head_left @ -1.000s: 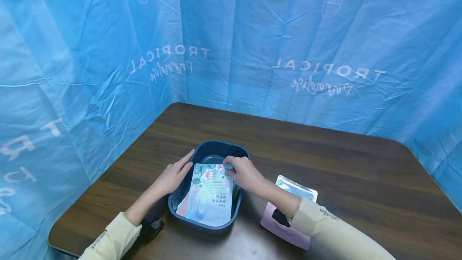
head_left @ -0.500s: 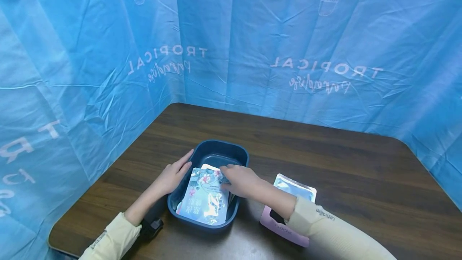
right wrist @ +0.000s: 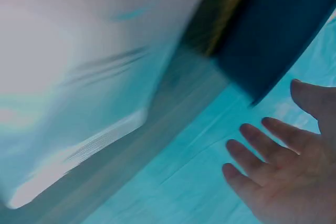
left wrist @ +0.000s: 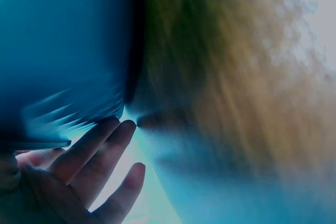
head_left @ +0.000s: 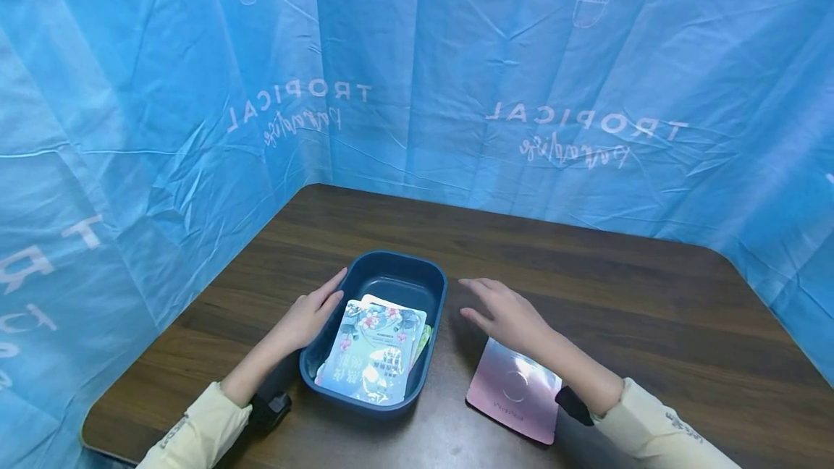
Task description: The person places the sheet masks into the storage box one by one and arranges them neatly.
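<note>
A dark blue plastic tub (head_left: 426, 375) holds several flat packets. On top lies a pale blue, flower-printed sheet mask packet (head_left: 376, 349), with a green-edged packet (head_left: 423, 339) beneath its right side. My left hand (head_left: 308, 318) rests at the tub's left rim. In the left wrist view, its fairly straight fingers (left wrist: 100, 156) lie against the outer wall. To the right of the tub, my right hand (head_left: 511, 315) is held with thumb and fingers spread, holding nothing. It overlaps the far end of a shiny pink mask packet (head_left: 515, 393) on the table.
The dark wood table (head_left: 554, 259) has rounded far corners. Blue printed curtains (head_left: 456, 56) hang along its left and far sides. A black band (head_left: 269, 411) shows by the left wrist, and another (head_left: 573, 405) sits under the right wrist.
My right hand has let go of the flower-printed packet, now lying in the tub, and moved right over the pink packet. My left hand remains at the tub's rim.
</note>
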### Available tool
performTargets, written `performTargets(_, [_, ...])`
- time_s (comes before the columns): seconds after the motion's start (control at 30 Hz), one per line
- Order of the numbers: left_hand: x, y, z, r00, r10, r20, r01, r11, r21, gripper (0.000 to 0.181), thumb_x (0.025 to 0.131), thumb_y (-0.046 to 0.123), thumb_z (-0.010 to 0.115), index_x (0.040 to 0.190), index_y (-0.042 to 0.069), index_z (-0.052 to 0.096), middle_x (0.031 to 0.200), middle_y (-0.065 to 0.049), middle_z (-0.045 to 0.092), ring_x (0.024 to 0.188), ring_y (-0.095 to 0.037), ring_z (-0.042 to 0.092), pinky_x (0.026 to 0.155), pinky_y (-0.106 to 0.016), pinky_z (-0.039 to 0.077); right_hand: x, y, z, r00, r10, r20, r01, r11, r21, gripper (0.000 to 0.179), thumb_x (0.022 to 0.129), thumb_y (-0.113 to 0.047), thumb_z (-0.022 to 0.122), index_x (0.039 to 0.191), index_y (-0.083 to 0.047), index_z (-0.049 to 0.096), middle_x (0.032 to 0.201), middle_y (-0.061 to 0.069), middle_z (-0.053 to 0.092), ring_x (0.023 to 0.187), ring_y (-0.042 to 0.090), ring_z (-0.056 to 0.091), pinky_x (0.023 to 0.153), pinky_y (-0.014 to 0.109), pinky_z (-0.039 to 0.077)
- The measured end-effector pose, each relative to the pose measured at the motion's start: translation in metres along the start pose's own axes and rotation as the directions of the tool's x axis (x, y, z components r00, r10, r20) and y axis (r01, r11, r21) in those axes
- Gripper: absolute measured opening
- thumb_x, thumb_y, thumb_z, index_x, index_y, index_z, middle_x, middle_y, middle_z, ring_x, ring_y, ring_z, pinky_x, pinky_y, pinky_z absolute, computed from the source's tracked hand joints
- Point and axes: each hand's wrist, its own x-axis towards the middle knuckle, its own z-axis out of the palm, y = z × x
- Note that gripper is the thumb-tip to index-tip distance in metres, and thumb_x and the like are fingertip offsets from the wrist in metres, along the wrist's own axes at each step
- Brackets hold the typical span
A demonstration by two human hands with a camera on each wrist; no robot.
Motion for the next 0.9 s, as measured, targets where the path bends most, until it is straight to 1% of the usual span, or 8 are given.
performTargets(0.13, [-0.002, 0.002, -0.001, 1.0, 0.0, 0.005, 0.0, 1.0, 0.004, 0.049, 0.103, 0.021, 0.036, 0.147, 0.003, 0.025, 0.14, -0.027, 0.036, 0.122, -0.045, 0.039, 0.095, -0.057, 0.034, -0.023, 0.026, -0.008, 0.986, 0.139, 0.092, -0.135, 0.99, -0.048, 0.055, 0.085, -0.023, 0.07, 0.129, 0.003, 0.051, 0.123, 0.022, 0.055, 0.114, 0.038, 0.051, 0.086, 0.053, 0.044])
performTargets(0.3, [-0.003, 0.005, -0.003, 1.0, 0.01, 0.007, -0.01, 1.0, 0.004, 0.05, 0.103, 0.021, 0.036, 0.147, 0.002, 0.024, 0.14, -0.027, 0.035, 0.122, -0.045, 0.039, 0.095, -0.058, 0.034, -0.044, 0.047, -0.015, 0.929, 0.279, 0.242, -0.262, 0.96, -0.099, 0.074, 0.076, -0.035, 0.077, 0.128, 0.009, 0.049, 0.125, 0.03, 0.05, 0.115, 0.046, 0.047, 0.085, 0.059, 0.042])
performTargets(0.43, [-0.002, 0.006, -0.002, 1.0, 0.005, 0.007, -0.005, 1.0, 0.002, 0.05, 0.103, 0.021, 0.036, 0.147, 0.003, 0.024, 0.14, -0.027, 0.035, 0.122, -0.045, 0.039, 0.095, -0.058, 0.034, -0.055, 0.055, -0.018, 0.881, 0.332, 0.338, -0.306, 0.943, -0.129, 0.091, 0.068, -0.044, 0.08, 0.129, 0.014, 0.045, 0.133, 0.035, 0.039, 0.12, 0.051, 0.038, 0.088, 0.062, 0.037])
performTargets(0.5, [-0.002, 0.006, -0.001, 1.0, 0.005, 0.006, -0.005, 1.0, 0.001, 0.05, 0.103, 0.021, 0.036, 0.147, 0.003, 0.024, 0.141, -0.026, 0.035, 0.123, -0.045, 0.039, 0.095, -0.058, 0.034, -0.058, 0.056, -0.017, 0.866, 0.347, 0.359, -0.316, 0.938, -0.143, 0.093, 0.066, -0.044, 0.081, 0.129, 0.014, 0.045, 0.134, 0.036, 0.037, 0.121, 0.052, 0.036, 0.089, 0.063, 0.035])
performTargets(0.57, [-0.003, 0.006, -0.001, 1.0, 0.01, 0.005, -0.01, 1.0, 0.003, 0.05, 0.103, 0.021, 0.036, 0.147, 0.002, 0.024, 0.14, -0.027, 0.035, 0.122, -0.045, 0.039, 0.095, -0.058, 0.034, -0.059, 0.056, -0.016, 0.87, 0.339, 0.357, -0.301, 0.94, -0.16, 0.092, 0.065, -0.043, 0.082, 0.128, 0.014, 0.046, 0.133, 0.034, 0.04, 0.121, 0.051, 0.037, 0.09, 0.062, 0.035])
performTargets(0.73, [-0.004, 0.004, -0.001, 1.0, 0.013, -0.004, -0.013, 1.0, 0.012, 0.05, 0.103, 0.021, 0.037, 0.147, 0.001, 0.025, 0.139, -0.028, 0.036, 0.121, -0.046, 0.041, 0.094, -0.059, 0.034, -0.058, 0.051, -0.015, 0.908, 0.285, 0.306, -0.235, 0.953, -0.189, 0.077, 0.062, -0.037, 0.086, 0.117, 0.006, 0.054, 0.111, 0.022, 0.056, 0.103, 0.04, 0.054, 0.083, 0.055, 0.045])
performTargets(0.83, [-0.003, 0.003, 0.0, 1.0, 0.012, -0.006, -0.012, 1.0, 0.012, 0.049, 0.103, 0.021, 0.036, 0.147, 0.002, 0.025, 0.139, -0.028, 0.037, 0.12, -0.046, 0.042, 0.093, -0.058, 0.035, -0.057, 0.05, -0.013, 0.914, 0.281, 0.291, -0.238, 0.955, -0.176, 0.072, 0.059, -0.035, 0.088, 0.11, 0.003, 0.055, 0.1, 0.012, 0.057, 0.09, 0.031, 0.056, 0.076, 0.05, 0.049])
performTargets(0.9, [-0.004, 0.003, 0.0, 1.0, 0.015, -0.007, -0.015, 1.0, 0.011, 0.049, 0.103, 0.021, 0.036, 0.147, 0.002, 0.025, 0.139, -0.028, 0.037, 0.119, -0.045, 0.043, 0.093, -0.058, 0.036, -0.057, 0.05, -0.013, 0.916, 0.287, 0.278, -0.248, 0.954, -0.167, 0.073, 0.058, -0.035, 0.088, 0.11, 0.003, 0.054, 0.099, 0.012, 0.056, 0.088, 0.029, 0.055, 0.074, 0.049, 0.05])
